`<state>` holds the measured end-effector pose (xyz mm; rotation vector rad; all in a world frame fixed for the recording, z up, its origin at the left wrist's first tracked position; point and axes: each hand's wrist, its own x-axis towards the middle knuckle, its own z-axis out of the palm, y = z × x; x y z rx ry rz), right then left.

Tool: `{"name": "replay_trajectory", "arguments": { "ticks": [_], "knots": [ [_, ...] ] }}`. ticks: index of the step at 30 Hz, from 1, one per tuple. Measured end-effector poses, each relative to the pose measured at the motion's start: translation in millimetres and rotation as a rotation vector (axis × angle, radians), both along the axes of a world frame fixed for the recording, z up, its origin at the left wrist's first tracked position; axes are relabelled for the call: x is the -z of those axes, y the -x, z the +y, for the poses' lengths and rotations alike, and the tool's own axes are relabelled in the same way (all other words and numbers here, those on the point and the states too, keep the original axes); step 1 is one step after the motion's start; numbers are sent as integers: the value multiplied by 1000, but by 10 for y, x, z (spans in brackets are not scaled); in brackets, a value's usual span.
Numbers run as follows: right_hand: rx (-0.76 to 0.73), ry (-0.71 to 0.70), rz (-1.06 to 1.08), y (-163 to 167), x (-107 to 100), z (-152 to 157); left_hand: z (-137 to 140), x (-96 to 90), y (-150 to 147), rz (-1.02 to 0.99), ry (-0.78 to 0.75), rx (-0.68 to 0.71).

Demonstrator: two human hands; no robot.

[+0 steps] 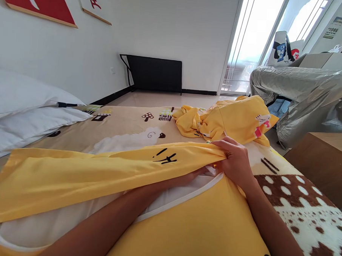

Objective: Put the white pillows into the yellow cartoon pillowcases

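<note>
A yellow pillowcase (189, 219) with a white-edged opening lies in front of me, a white pillow (50, 228) showing inside it. My right hand (234, 159) is closed on the pillowcase at the far right end of the opening, the cloth bunched under its thumb and fingers. My left hand (195, 175) reaches into the opening beneath the raised yellow flap (101, 170), which has black printed strokes. Its fingers are hidden by cloth, close to my right hand. A bit of white fabric (211, 169) shows beside them.
The bed's patterned blanket (125, 139) spreads beneath. Crumpled yellow bedding (230, 119) lies beyond my right hand. White pillows (27, 106) are stacked at left. A wooden box-like piece (322, 161) and silver-covered furniture (303, 88) stand at right; a black folded panel (156, 74) leans by the wall.
</note>
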<state>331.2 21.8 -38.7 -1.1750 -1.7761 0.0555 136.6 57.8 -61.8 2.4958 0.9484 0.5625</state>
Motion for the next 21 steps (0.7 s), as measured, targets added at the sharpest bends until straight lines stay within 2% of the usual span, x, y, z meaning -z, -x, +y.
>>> {"name": "replay_trajectory", "arguments": {
  "ticks": [2,4,8,12,18,21],
  "knots": [
    [-20,18,4,1,-5,-3,-51,-79,-35,-26,96,107],
    [-38,34,11,4,-11,-9,-93,-139,-66,-75,206,157],
    [-61,74,14,16,-22,-21,-148,-161,-118,-177,372,53],
    [-81,102,39,24,-24,-23,-164,-103,-145,-283,491,18],
    [-53,151,5,26,-33,-30,-216,-106,-116,-289,468,-143],
    [-54,144,1,28,-45,-40,-231,-108,-100,-225,381,-215]
  ]
}}
